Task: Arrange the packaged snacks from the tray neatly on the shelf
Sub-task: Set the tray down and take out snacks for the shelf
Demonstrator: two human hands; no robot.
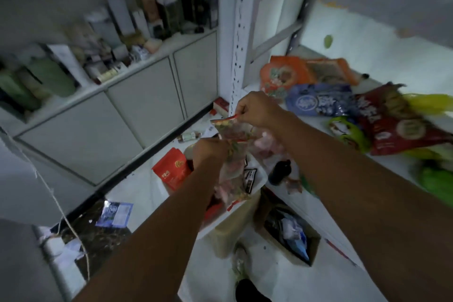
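On my left is a cupboard (137,110) with bottles on top. My left hand (211,152) holds the middle of a clear snack bag (234,162). My right hand (257,110) pinches its top edge. The bag hangs over the tray (260,175), not on the shelf (375,86) yet. I think I must next carry it right and lay it flat beside the blue bag (316,102). The room is dim.

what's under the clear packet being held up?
A white tray, a black-and-white packet on it, a red pouch at its left edge. The clear packet, held by left hand and right hand, covers the tray's middle.
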